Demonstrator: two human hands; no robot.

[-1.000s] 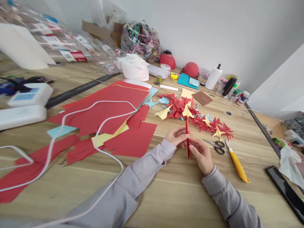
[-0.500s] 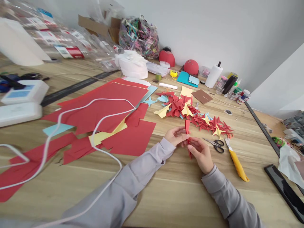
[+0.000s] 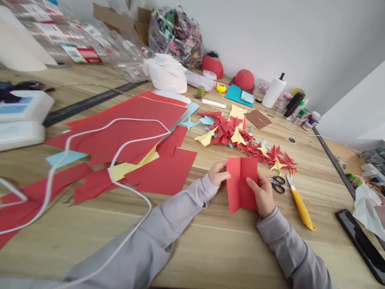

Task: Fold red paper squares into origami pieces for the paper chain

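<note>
A red sheet of paper (image 3: 234, 186) with a crease down its middle is spread between my hands, its two halves slightly angled. My left hand (image 3: 219, 173) pinches its left edge, thumb in front and fingers behind. On the right half, the thumb of my right hand (image 3: 261, 194) presses the front while the other fingers are mostly hidden behind. Just beyond lies a pile of folded paper pieces (image 3: 225, 131), mostly red with some yellow and blue. Scissors (image 3: 277, 184) and a yellow-handled utility knife (image 3: 302, 208) rest to the right of my right hand.
Large red sheets (image 3: 129, 128) and cut red pieces (image 3: 168, 172) cover the left, crossed by a white cable (image 3: 117, 160). A black phone (image 3: 361, 245) lies at the right edge. Bottles (image 3: 311, 120), a white roll (image 3: 273, 92) and a stuffed plastic bag (image 3: 176, 38) line the wall.
The red paper was folded into a narrow strip seen edge-on; now it is opened out flat toward me. My hands have moved apart, and the view has shifted slightly.
</note>
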